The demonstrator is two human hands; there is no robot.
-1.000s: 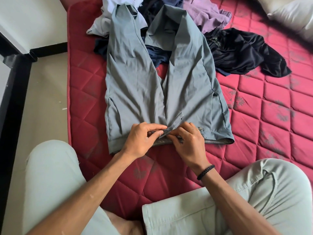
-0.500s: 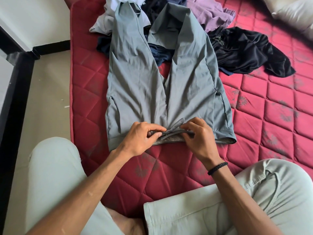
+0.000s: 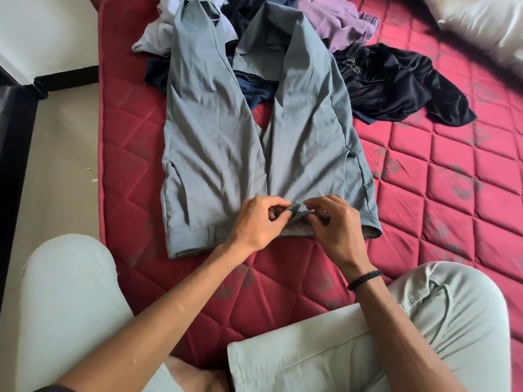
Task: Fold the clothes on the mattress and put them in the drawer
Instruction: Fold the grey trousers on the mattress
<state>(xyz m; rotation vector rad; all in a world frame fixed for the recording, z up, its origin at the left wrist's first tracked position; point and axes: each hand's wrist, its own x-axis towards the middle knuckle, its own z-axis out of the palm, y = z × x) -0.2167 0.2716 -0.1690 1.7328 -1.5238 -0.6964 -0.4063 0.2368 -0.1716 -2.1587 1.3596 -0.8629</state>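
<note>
Red quilted mattress (image 3: pixel 424 176) fills most of the view. Grey trousers (image 3: pixel 215 142) lie flat on it, front up, legs spread in a V away from the person, waistband at the near end. Beyond the trousers, under the leg ends: pile w/ black garment (image 3: pixel 396 89) to the right of the trousers, purple garment (image 3: pixel 336 21), navy cloth (image 3: pixel 254 89) between the legs, pale shirt (image 3: pixel 158 38) at the left leg. White pillow (image 3: pixel 486 26) far right of the trousers. Left hand (image 3: pixel 254 224) & right hand (image 3: pixel 336 224) meet at waistband centre; fingers curled, each pinching the fly/waistband fabric. Black braided wristband (image 3: pixel 365 279) on right wrist.
</note>
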